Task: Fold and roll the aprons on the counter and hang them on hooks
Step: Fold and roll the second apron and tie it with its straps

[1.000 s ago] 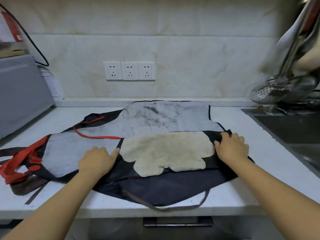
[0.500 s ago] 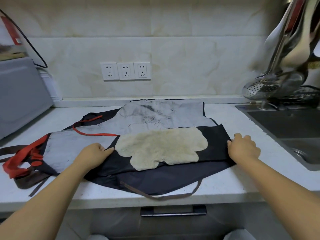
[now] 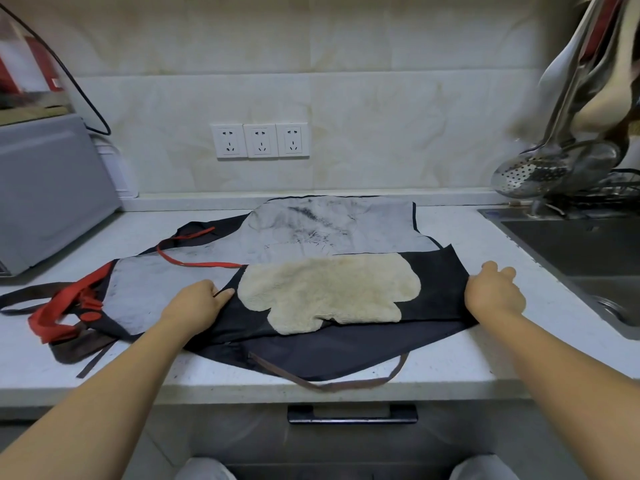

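Both hands are on the dark apron [image 3: 346, 344], which lies flat on the counter [image 3: 450, 372] on top of a grey apron [image 3: 339, 226]. The left hand [image 3: 197, 303] pinches its left edge and the right hand [image 3: 493, 294] has fingers curled round the right edge, near the sink [image 3: 571, 244].

Looks like a fold is being set up. I'd keep the cloth taut between the two grips, lift both sides evenly, and tuck in the brown strap [image 3: 346, 385] hanging off the front first.

The long axis runs left to right, along the counter's front edge. Ties trail left; can't tell which end is the bib.
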Tool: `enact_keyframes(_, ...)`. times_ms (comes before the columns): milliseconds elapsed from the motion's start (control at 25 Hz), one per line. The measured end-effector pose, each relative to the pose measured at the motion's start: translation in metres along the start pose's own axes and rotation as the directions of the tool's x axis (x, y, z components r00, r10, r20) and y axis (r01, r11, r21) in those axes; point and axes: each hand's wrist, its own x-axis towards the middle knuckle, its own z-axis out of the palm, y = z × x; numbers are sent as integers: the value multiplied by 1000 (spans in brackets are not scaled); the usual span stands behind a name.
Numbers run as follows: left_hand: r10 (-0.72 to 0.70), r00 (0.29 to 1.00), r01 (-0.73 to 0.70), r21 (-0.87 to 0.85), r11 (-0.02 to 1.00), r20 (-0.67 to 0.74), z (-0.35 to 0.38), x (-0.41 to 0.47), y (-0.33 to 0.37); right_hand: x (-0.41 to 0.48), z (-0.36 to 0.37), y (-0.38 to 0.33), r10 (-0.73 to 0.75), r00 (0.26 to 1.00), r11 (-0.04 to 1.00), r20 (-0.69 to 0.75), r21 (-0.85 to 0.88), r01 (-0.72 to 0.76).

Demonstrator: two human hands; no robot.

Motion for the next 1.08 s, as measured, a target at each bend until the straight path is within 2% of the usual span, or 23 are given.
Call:
enact_keyframes(80,4,1000,-4,-8,1000,1,-1,0,-1,2,-2,3,-13,1000,1000,-1,-6,13)
enact_keyframes(240,1,999,0,-27,1000,50,-9,0,-10,9,-11,7,-134,990,985,-33,-117,130)
enact_keyframes(400,33,987,-59,160,985,160,-10,-15,-7,8,-13,13,-148,988,939,42,-306,154)
enact_keyframes(480,77,997,-81,314,946,27,-11,-27,5,-1,-10,5,-167,986,928,20,-333,164)
enact_keyframes(560,272,954,-206,381,901,-127,-5,-31,26,-14,-5,-18,-287,958,919,-14,-284,272)
enact_keyframes(600,391,907,-328,323,888,-154,2,-34,41,-23,-1,-34,-364,932,903,10,-240,355)
enact_keyframes(680,539,842,-525,179,832,-34,21,-40,71,-47,13,-66,-477,863,856,164,-133,499)
enact_keyframes(760,494,842,-528,152,835,215,41,-43,91,-65,30,-89,-472,798,835,375,-101,541)
enact_keyframes(800,440,850,-498,167,851,291,49,-40,95,-67,35,-96,-428,785,841,448,-120,528)
enact_keyframes(840,412,866,-469,174,866,284,53,-36,98,-67,35,-102,-390,794,853,467,-143,502)
enact_keyframes(880,414,884,-453,174,874,218,53,-29,101,-64,34,-109,-385,813,855,437,-163,492)
enact_keyframes(960,444,891,-455,169,874,98,53,-13,114,-56,36,-127,-483,821,819,305,-175,547)
enact_keyframes(1080,440,887,-459,162,873,144,59,15,143,-40,49,-155,-629,756,765,184,-28,643)
